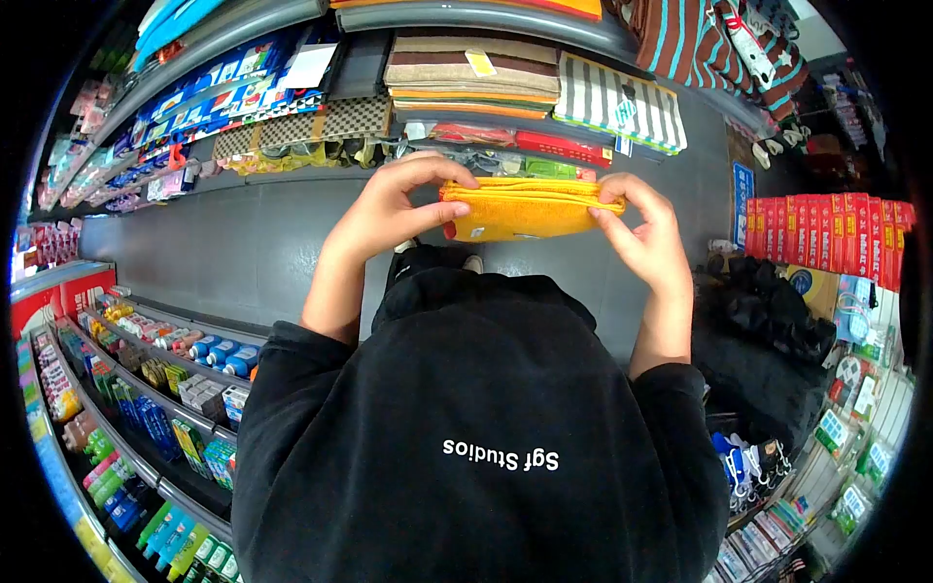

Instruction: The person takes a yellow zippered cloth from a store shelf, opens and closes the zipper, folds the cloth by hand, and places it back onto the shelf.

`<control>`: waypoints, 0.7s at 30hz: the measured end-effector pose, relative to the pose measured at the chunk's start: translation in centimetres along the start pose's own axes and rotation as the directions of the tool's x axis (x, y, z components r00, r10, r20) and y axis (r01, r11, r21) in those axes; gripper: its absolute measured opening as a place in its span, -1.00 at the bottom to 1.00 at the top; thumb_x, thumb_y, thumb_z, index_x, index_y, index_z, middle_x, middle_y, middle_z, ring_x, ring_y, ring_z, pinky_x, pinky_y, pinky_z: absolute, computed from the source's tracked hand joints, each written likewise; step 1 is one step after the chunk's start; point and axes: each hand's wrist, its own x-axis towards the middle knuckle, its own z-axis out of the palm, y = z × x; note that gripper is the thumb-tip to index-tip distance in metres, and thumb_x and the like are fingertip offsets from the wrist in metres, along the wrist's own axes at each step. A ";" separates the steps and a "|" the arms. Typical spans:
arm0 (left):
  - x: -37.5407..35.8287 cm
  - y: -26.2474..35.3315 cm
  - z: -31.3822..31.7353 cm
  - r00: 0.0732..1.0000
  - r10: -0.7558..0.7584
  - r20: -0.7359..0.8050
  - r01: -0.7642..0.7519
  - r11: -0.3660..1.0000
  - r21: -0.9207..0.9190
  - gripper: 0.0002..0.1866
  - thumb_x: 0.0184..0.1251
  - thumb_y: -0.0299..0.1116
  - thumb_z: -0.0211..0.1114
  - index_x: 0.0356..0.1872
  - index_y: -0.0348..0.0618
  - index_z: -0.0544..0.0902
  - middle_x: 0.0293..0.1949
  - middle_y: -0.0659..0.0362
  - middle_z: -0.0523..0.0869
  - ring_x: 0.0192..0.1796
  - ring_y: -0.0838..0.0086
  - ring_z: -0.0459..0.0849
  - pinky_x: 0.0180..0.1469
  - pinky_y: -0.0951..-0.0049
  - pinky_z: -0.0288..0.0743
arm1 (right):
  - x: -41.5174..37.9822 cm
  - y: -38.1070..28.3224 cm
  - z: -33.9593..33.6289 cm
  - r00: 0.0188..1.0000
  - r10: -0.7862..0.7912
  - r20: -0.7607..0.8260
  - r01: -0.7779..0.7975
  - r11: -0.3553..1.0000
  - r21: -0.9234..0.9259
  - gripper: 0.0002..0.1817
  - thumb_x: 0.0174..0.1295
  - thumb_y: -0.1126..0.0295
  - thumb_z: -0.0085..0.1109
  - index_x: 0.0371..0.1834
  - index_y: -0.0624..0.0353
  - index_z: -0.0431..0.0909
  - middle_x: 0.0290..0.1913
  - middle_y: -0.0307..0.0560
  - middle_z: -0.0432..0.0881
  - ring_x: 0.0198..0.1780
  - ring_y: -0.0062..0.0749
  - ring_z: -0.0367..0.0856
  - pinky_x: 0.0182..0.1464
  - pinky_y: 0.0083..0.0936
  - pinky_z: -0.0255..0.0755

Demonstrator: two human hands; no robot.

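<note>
Between my two hands hangs a folded yellow-orange cloth [530, 214], level in front of my chest, with its folded edges upward and a small white label near its left end. My left hand [413, 202] pinches the left end between thumb and fingers. At the right end, my right hand [637, 222] grips the upper corner between thumb and fingers. Beyond the cloth, stacked folded mats or towels [476, 73] in brown, cream and orange lie on a shelf, next to a grey-and-white striped stack [622, 102].
Shelves of bottles and boxes [224, 355] curve along the lower left. Red boxes [826, 228] line the right side, with black bags [777, 311] below them. A brown-and-blue striped textile [671, 44] hangs at the upper right. Grey floor [262, 233] shows between the shelves.
</note>
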 end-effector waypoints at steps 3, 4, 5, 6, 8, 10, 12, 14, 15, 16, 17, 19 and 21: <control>-0.1 0.5 -0.1 1.000 0.017 0.017 -0.019 0.993 0.120 -0.78 0.04 -0.45 0.39 -0.26 -0.20 0.60 -0.23 0.22 0.59 -0.22 0.53 0.56 -0.13 0.53 0.46 | -0.2 0.1 -0.2 0.997 0.071 0.027 -0.072 0.997 0.026 -0.87 0.03 0.54 0.18 -0.37 0.22 0.43 -0.33 -0.17 0.56 -0.29 -0.50 0.53 -0.38 -0.60 0.39; -0.2 0.6 -0.1 1.000 -0.010 -0.007 0.011 0.992 0.124 -0.78 0.03 -0.46 0.40 -0.30 -0.22 0.58 -0.25 0.23 0.58 -0.23 0.52 0.55 -0.11 0.52 0.44 | -0.3 0.2 -0.2 0.996 0.082 0.034 -0.083 0.996 0.039 -0.87 0.04 0.54 0.18 -0.37 0.22 0.43 -0.33 -0.18 0.56 -0.29 -0.51 0.52 -0.41 -0.61 0.38; -0.2 0.5 -0.1 1.000 -0.010 -0.008 0.011 0.992 0.124 -0.78 0.03 -0.46 0.40 -0.30 -0.22 0.58 -0.25 0.23 0.58 -0.23 0.52 0.55 -0.11 0.52 0.44 | -0.3 0.2 -0.3 0.996 0.081 0.034 -0.082 0.996 0.039 -0.87 0.04 0.54 0.18 -0.37 0.22 0.43 -0.33 -0.18 0.56 -0.29 -0.51 0.52 -0.41 -0.61 0.38; -0.3 0.3 0.0 0.999 -0.029 -0.029 0.031 0.998 0.061 -0.73 0.01 -0.50 0.40 -0.25 -0.21 0.53 -0.23 0.23 0.55 -0.16 0.54 0.53 -0.06 0.53 0.41 | -0.3 0.2 -0.3 0.998 0.058 0.032 -0.059 0.998 0.036 -0.86 0.04 0.54 0.18 -0.35 0.22 0.42 -0.33 -0.17 0.56 -0.30 -0.51 0.52 -0.39 -0.60 0.39; -0.4 -0.1 0.3 0.997 -0.050 -0.050 0.050 0.999 -0.004 -0.67 0.00 -0.54 0.40 -0.21 -0.21 0.48 -0.21 0.24 0.51 -0.09 0.57 0.50 -0.01 0.54 0.38 | -0.3 0.4 -0.3 0.999 0.035 0.031 -0.036 0.999 0.034 -0.85 0.04 0.54 0.18 -0.33 0.22 0.42 -0.33 -0.17 0.56 -0.30 -0.51 0.52 -0.36 -0.60 0.40; -0.4 -0.5 0.8 0.990 0.000 -0.141 -0.013 0.996 -0.088 -0.56 -0.03 -0.57 0.41 -0.12 -0.19 0.40 -0.21 0.26 0.48 -0.08 0.58 0.50 0.01 0.54 0.38 | -0.4 0.9 -0.1 1.000 0.028 0.003 -0.028 0.997 0.066 -0.77 0.03 0.55 0.18 -0.22 0.18 0.43 -0.30 -0.14 0.57 -0.28 -0.49 0.54 -0.28 -0.61 0.40; -0.2 -0.3 1.3 0.991 -0.012 -0.135 0.003 0.998 -0.070 -0.53 -0.04 -0.57 0.41 -0.09 -0.19 0.38 -0.19 0.25 0.48 -0.08 0.57 0.50 0.03 0.53 0.37 | -0.2 0.0 0.1 0.993 0.114 0.023 -0.116 0.990 0.075 -0.70 0.02 0.52 0.20 -0.14 0.16 0.43 -0.25 -0.11 0.57 -0.23 -0.43 0.56 -0.21 -0.57 0.41; 0.0 0.0 1.8 0.994 -0.010 -0.106 0.011 1.000 0.003 -0.48 -0.07 -0.55 0.44 -0.06 -0.21 0.38 -0.16 0.24 0.48 -0.07 0.55 0.51 0.03 0.52 0.39 | 0.2 -0.9 0.5 0.978 0.202 0.044 -0.205 0.975 0.083 -0.62 0.00 0.49 0.22 -0.06 0.13 0.43 -0.20 -0.08 0.58 -0.17 -0.37 0.57 -0.13 -0.53 0.41; 0.3 0.1 2.1 0.995 -0.012 -0.104 0.012 1.000 0.001 -0.48 -0.07 -0.55 0.44 -0.06 -0.21 0.38 -0.16 0.24 0.48 -0.07 0.55 0.51 0.03 0.52 0.39 | 0.5 -1.1 0.9 0.989 0.097 0.114 -0.097 0.995 0.000 -0.56 -0.02 0.44 0.25 0.00 0.11 0.42 -0.15 -0.05 0.58 -0.10 -0.29 0.57 -0.07 -0.47 0.40; 0.6 0.2 2.4 0.996 0.040 -0.075 -0.035 0.997 0.066 -0.53 -0.06 -0.55 0.43 -0.10 -0.22 0.40 -0.20 0.23 0.49 -0.13 0.55 0.53 -0.03 0.51 0.44 | 0.8 -1.4 1.4 0.982 -0.003 0.190 0.017 0.997 -0.075 -0.50 -0.04 0.39 0.27 0.05 0.09 0.41 -0.10 -0.03 0.57 -0.04 -0.22 0.56 -0.01 -0.40 0.39; 1.0 0.2 2.8 0.995 0.091 -0.043 -0.084 0.988 0.129 -0.57 -0.05 -0.55 0.42 -0.14 -0.23 0.41 -0.25 0.22 0.51 -0.19 0.55 0.55 -0.10 0.50 0.49 | 1.3 -1.4 2.2 0.971 -0.111 0.212 0.133 0.987 -0.091 -0.43 -0.05 0.26 0.30 0.10 0.07 0.39 -0.05 -0.01 0.56 0.03 -0.15 0.51 0.07 -0.29 0.36; 1.4 -0.2 3.5 0.995 0.084 -0.056 -0.079 0.993 0.083 -0.58 -0.06 -0.56 0.42 -0.16 -0.23 0.41 -0.29 0.22 0.53 -0.23 0.56 0.56 -0.15 0.52 0.49 | 2.2 -2.6 4.0 0.965 -0.195 0.173 0.210 0.975 -0.072 -0.52 -0.02 0.20 0.28 -0.02 0.10 0.42 -0.15 0.01 0.58 -0.06 -0.07 0.54 -0.03 -0.25 0.40; 1.8 -0.7 3.5 0.997 0.050 -0.054 -0.051 0.998 -0.025 -0.58 -0.07 -0.56 0.42 -0.18 -0.23 0.41 -0.33 0.23 0.53 -0.25 0.57 0.56 -0.17 0.53 0.49 | 3.0 -3.6 5.1 0.973 -0.129 0.191 0.148 0.985 -0.088 -0.59 0.01 0.20 0.25 -0.10 0.12 0.42 -0.21 0.02 0.58 -0.12 -0.03 0.54 -0.10 -0.23 0.40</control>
